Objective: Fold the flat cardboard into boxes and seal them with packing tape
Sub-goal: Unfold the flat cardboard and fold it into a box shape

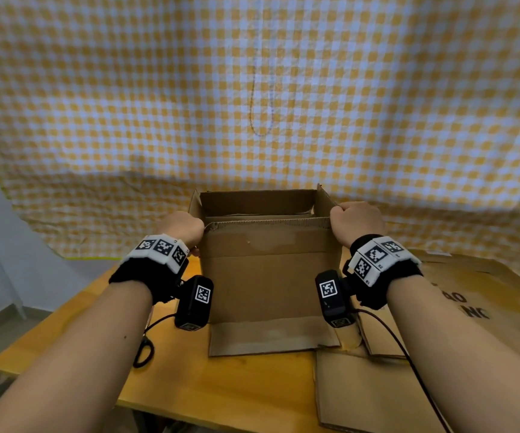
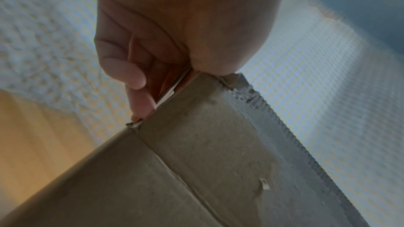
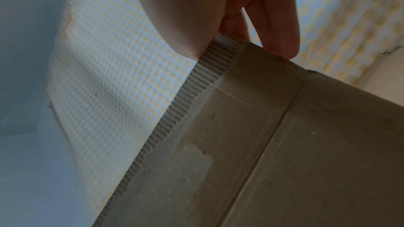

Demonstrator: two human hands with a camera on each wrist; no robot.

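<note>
A brown cardboard box (image 1: 268, 282) stands opened out on the wooden table (image 1: 74, 332), its top flaps up and its inside showing. My left hand (image 1: 185, 228) grips the box's near left top corner, fingers curled over the flap edge (image 2: 174, 89). At the near right top corner my right hand (image 1: 357, 221) grips the box the same way, thumb and fingers pinching the corrugated edge (image 3: 218, 68). A bottom flap (image 1: 268, 339) sticks out flat toward me on the table. No tape roll is in view.
Flat cardboard sheets (image 1: 471, 307) lie on the right of the table, one with black print; another sheet (image 1: 371, 395) overhangs the front edge. Black scissors (image 1: 143, 354) lie near the left front. A yellow checked cloth (image 1: 252, 104) hangs behind the table.
</note>
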